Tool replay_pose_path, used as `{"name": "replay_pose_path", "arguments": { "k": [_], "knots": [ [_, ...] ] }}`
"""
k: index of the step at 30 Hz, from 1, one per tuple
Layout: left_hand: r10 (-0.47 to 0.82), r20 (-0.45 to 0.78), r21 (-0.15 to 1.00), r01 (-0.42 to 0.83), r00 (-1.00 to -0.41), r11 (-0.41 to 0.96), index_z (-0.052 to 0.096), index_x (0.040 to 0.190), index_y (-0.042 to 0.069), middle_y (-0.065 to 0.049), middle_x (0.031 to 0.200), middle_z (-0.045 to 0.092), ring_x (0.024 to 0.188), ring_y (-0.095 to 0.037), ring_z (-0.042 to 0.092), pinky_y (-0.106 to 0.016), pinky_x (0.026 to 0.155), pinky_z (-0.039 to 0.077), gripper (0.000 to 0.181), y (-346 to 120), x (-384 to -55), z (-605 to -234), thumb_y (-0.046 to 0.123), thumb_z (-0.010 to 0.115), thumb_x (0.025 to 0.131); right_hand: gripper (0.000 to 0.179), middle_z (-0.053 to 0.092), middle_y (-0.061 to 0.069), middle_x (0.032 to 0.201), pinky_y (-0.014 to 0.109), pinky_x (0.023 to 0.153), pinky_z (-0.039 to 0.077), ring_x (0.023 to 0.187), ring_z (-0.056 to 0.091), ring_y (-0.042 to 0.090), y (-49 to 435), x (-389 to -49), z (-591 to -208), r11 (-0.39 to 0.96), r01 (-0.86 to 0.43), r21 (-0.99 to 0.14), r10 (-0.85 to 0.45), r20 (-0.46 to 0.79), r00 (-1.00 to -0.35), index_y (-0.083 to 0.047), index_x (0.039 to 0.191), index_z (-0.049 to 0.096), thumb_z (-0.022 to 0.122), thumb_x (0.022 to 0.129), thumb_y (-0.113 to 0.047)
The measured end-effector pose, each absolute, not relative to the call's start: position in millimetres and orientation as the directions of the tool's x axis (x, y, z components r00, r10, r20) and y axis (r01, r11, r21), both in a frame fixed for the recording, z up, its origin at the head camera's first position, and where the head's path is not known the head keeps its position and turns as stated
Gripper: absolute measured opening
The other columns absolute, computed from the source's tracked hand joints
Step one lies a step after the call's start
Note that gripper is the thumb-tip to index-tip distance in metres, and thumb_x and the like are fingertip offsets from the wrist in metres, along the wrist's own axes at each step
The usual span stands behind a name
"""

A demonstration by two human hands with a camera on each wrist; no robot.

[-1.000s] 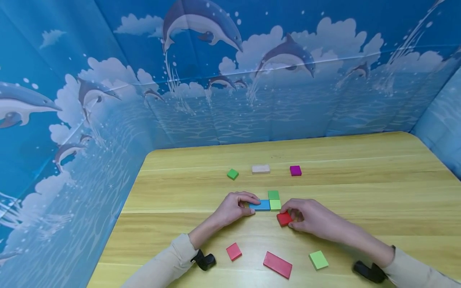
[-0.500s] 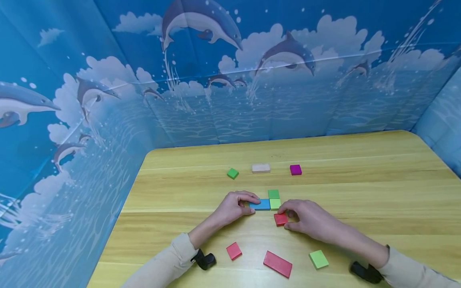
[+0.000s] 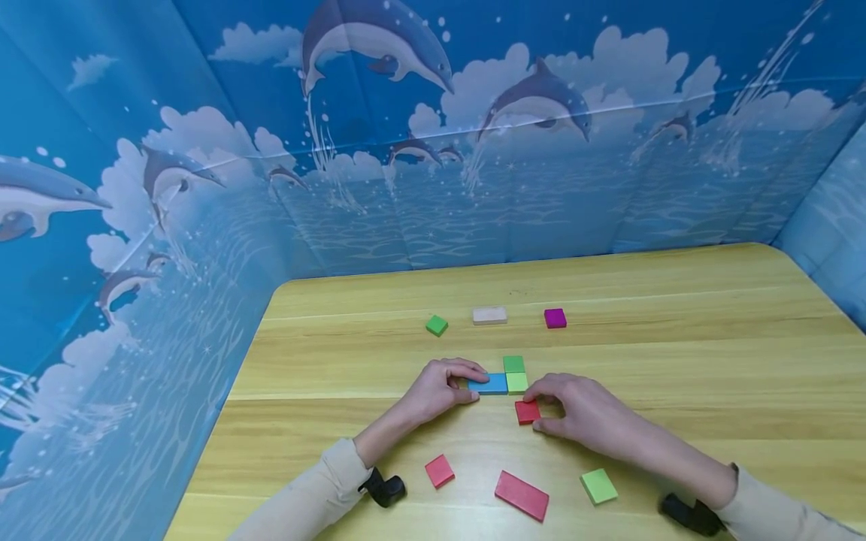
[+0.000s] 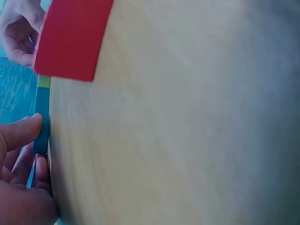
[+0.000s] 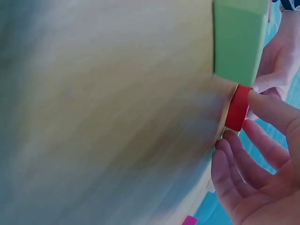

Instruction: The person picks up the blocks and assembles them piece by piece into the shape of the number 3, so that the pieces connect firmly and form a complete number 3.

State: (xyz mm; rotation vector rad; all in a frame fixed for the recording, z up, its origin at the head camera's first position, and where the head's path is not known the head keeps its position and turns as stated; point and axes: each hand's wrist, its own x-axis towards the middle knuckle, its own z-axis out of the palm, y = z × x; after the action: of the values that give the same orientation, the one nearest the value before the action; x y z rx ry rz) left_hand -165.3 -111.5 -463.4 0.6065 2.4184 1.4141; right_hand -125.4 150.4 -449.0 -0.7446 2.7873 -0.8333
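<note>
In the head view my left hand [image 3: 438,389] holds the left end of a blue rectangular block [image 3: 494,384], thumb along its near side. A light green square block [image 3: 517,383] adjoins the blue one's right end, and a darker green square block [image 3: 514,364] lies against its far side. My right hand [image 3: 580,406] pinches a red square block [image 3: 527,412] between thumb and forefinger, just on the near side of the light green one with a narrow gap. The right wrist view shows the thumb on the red block's [image 5: 238,108] near face.
Nearer the front lie a pinkish-red square block [image 3: 440,472], a pinkish-red rectangular block [image 3: 522,496] and a light green block [image 3: 598,487]. Farther back on the wooden table [image 3: 676,323] are a green block [image 3: 437,325], a pale block [image 3: 490,315] and a purple block [image 3: 555,318].
The right hand has shifted slightly left with the red block, which now sits squarer to the others. The left hand and the blue block have stayed in place.
</note>
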Motion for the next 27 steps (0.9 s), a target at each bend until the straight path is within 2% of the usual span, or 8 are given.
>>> {"name": "replay_pose_path", "arguments": {
  "k": [5, 16, 27],
  "knots": [
    [0.490, -0.012, 0.882, 0.222, -0.872, 0.416, 0.075, 0.106, -0.002, -0.011, 0.117, 0.067, 0.082, -0.023, 0.056, -0.019, 0.064, 0.040, 0.022, -109, -155, -439, -0.007, 0.071, 0.085, 0.030, 0.064, -0.012, 0.102, 0.041, 0.084, 0.050, 0.092, 0.057, 0.013, 152, -129, -449, 0.722, -0.432, -0.540, -0.502, 0.020, -0.865, -0.022, 0.106, 0.072, 0.084, 0.079, -0.021],
    [0.492, -0.025, 0.884, 0.211, -0.870, 0.418, 0.074, 0.107, -0.002, -0.011, 0.118, 0.067, 0.084, -0.027, 0.056, -0.019, 0.064, 0.039, 0.023, -109, -155, -439, -0.006, 0.070, 0.086, 0.030, 0.063, -0.011, 0.097, 0.037, 0.078, 0.050, 0.084, 0.054, 0.011, 151, -135, -452, 0.729, -0.423, -0.537, -0.480, 0.039, -0.876, -0.020, 0.105, 0.072, 0.085, 0.078, -0.023],
    [0.497, -0.024, 0.888, 0.209, -0.867, 0.409, 0.075, 0.107, -0.002, -0.012, 0.118, 0.067, 0.089, -0.031, 0.057, -0.019, 0.065, 0.039, 0.022, -110, -156, -439, -0.006, 0.070, 0.086, 0.030, 0.063, -0.011, 0.097, 0.039, 0.079, 0.048, 0.086, 0.054, 0.012, 149, -138, -449, 0.727, -0.421, -0.543, -0.483, 0.032, -0.875, -0.021, 0.104, 0.071, 0.085, 0.077, -0.026]
  ]
}}
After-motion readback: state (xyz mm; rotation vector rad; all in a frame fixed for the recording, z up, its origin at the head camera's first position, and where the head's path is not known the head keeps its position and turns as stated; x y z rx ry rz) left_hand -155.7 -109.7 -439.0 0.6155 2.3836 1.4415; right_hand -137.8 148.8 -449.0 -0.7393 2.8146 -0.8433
